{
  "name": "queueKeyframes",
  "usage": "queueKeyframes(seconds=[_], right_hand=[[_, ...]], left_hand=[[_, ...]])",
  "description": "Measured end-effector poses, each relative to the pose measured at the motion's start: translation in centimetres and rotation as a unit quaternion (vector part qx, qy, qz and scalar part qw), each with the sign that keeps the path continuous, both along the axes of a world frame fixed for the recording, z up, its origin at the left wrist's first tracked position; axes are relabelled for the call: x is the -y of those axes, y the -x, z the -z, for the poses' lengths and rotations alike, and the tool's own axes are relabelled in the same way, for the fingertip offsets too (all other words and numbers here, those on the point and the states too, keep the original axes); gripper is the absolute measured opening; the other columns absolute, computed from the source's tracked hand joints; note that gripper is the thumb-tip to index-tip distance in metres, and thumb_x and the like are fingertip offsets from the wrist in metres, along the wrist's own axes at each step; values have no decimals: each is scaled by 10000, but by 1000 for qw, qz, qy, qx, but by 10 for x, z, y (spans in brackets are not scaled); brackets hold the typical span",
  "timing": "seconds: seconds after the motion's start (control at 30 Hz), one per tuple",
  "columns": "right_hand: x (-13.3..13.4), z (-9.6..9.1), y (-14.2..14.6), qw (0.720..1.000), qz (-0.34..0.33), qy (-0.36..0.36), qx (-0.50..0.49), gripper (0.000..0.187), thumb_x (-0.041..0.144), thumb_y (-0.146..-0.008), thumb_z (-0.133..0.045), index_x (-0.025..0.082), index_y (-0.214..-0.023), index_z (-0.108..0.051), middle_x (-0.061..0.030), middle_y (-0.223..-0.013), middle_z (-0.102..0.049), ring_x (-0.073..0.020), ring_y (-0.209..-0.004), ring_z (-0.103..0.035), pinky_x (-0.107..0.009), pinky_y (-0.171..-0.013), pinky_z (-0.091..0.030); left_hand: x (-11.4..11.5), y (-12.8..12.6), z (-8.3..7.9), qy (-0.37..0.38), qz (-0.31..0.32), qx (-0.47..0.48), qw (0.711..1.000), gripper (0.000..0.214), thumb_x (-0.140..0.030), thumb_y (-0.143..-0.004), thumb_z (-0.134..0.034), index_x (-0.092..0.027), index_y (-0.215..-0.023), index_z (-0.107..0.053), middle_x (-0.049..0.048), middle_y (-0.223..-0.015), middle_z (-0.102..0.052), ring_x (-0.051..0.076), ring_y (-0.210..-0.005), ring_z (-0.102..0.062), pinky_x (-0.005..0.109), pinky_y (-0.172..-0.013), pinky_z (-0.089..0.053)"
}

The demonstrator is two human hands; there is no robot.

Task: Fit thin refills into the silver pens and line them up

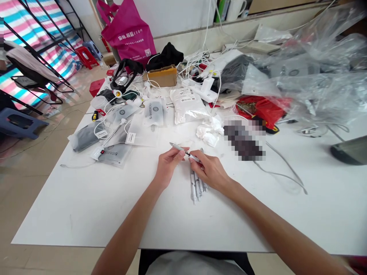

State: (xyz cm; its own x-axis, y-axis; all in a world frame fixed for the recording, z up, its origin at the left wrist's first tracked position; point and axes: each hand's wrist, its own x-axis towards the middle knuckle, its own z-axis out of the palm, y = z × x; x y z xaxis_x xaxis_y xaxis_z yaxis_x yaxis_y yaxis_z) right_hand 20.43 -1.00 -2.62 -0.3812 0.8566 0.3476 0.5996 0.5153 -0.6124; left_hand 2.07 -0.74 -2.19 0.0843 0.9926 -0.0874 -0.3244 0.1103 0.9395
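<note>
My left hand and my right hand meet over the middle of the white table. Between them they pinch a slim grey pen that points up and to the left, the left fingers closed on its middle and the right fingers closed on its near end. Under my right hand lies a small bunch of several similar grey pens, side by side on the table top.
Crumpled white tissue lies just beyond the hands. Sealed plastic pouches and cables sit to the left. Clear plastic bags, a red packet, a cardboard box and a pink bag crowd the back. A dark tablet rests at right.
</note>
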Motion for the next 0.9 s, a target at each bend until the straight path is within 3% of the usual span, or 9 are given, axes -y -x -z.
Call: queueKeyframes(seconds=[0.17, 0.3, 0.5, 0.77, 0.9], right_hand=[[1, 0, 0, 1000, 14, 11, 2, 310, 407, -1103, -409, 227, -1225, -629, 46, -610, -570, -121, -464, -439, -263, -528, -311], [-1, 2, -2, 999, 33, -6, -2, 315, 405, -1105, -399, 228, -1091, -659, 54, -568, -510, -112, -460, -391, -260, -513, -290], [-3, 2, -3, 999, 43, -4, -6, 295, 399, -1094, -418, 233, -1041, -656, 57, -561, -490, -105, -466, -363, -253, -514, -293], [-3, 4, -2, 999, 40, -13, -7, 287, 384, -1091, -428, 224, -1045, -662, 58, -557, -483, -103, -468, -357, -253, -512, -283], [-3, 4, -2, 999, 31, -10, -9, 267, 368, -1091, -428, 228, -1061, -653, 55, -573, -500, -105, -469, -369, -252, -515, -279]], left_hand=[[0, 0, -2, 1, 29, 16, 999, 279, -452, -868, -815, -206, -995, -851, 105, -1109, -771, 223, -982, -653, 373, -916, -475], [-2, 3, -3, 4, 6, 50, 999, 276, -447, -918, -761, -219, -1049, -842, 103, -1185, -734, 211, -1068, -623, 317, -876, -487], [-4, 5, -4, 17, -6, 80, 997, 280, -455, -929, -742, -213, -1039, -831, 92, -1111, -717, 187, -1004, -622, 297, -837, -483], [-3, 4, -4, 13, 5, 66, 998, 273, -468, -924, -744, -217, -993, -825, 95, -1151, -718, 200, -996, -627, 315, -822, -479], [-2, 4, -4, -29, 21, -9, 999, 291, -463, -926, -743, -224, -1068, -829, 100, -1109, -731, 219, -1004, -617, 332, -840, -470]])
